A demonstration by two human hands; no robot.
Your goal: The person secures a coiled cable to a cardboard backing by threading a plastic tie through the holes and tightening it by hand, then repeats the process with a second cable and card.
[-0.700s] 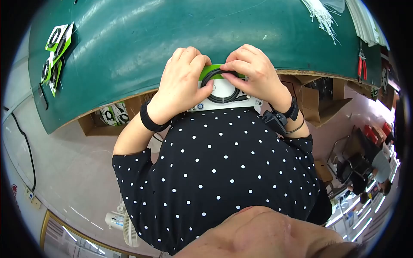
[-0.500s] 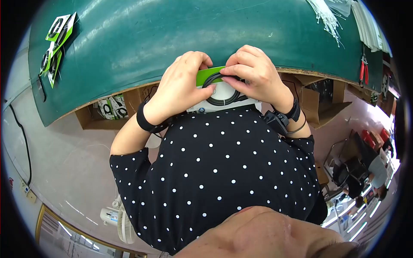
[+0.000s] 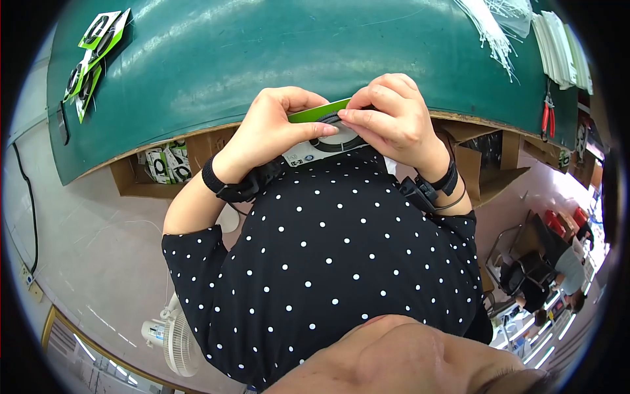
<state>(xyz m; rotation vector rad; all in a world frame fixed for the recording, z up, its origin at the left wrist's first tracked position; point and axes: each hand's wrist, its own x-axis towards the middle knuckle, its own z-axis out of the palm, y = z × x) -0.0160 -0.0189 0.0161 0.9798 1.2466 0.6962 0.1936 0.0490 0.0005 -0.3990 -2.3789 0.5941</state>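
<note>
A green and white card [image 3: 306,156] with a coiled black cable [image 3: 353,143] on it is held between both hands, tilted at the table's front edge. My left hand [image 3: 279,125] grips the card's left side, its thumb lying over the white face near the coil. At the upper right, my right hand [image 3: 394,118] pinches the cable and the card's edge with thumb and forefinger. The fingers hide part of the coil.
Carded cables [image 3: 98,49] lie at the green table's [image 3: 262,46] far left. White cable ties [image 3: 489,33], a stack of white cards [image 3: 558,49] and red-handled pliers [image 3: 548,118] are at the right. Below the edge are cardboard boxes [image 3: 147,190]. People sit far behind.
The card has tilted, showing less of its face. My left hand has opened wider between thumb and fingers and shifted slightly left. My right hand has moved slightly right. The whole view has shifted a little.
</note>
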